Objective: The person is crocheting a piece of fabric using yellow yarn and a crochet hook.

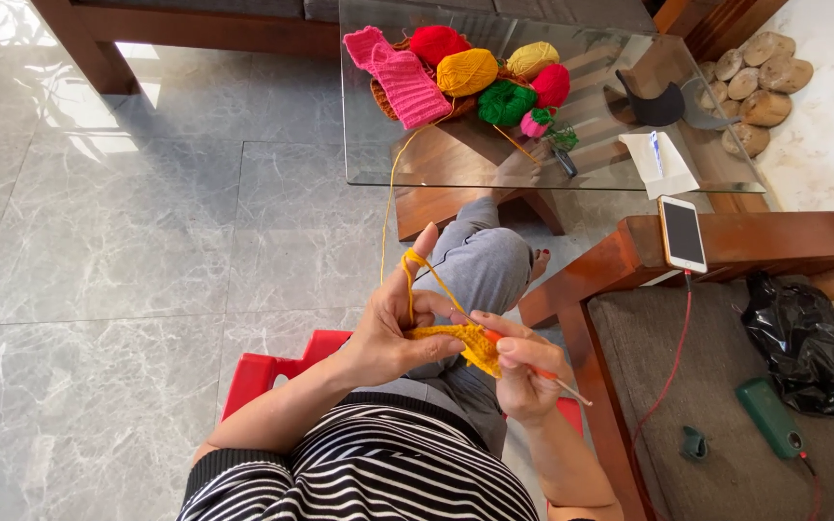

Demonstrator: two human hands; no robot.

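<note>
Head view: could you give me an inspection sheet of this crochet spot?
Surface: glass coffee table on grey marble floor.
Job's things: yellow crochet piece, crochet hook, yellow yarn strand running to the table.
Clutter: yarn balls, pink knitted piece, phone, black bag.
Grip: left hand holds piece, yarn looped over finger; right hand holds hook.
Cables: red cable from phone.
Surroundings: wooden sofa, red stool, stones.
</note>
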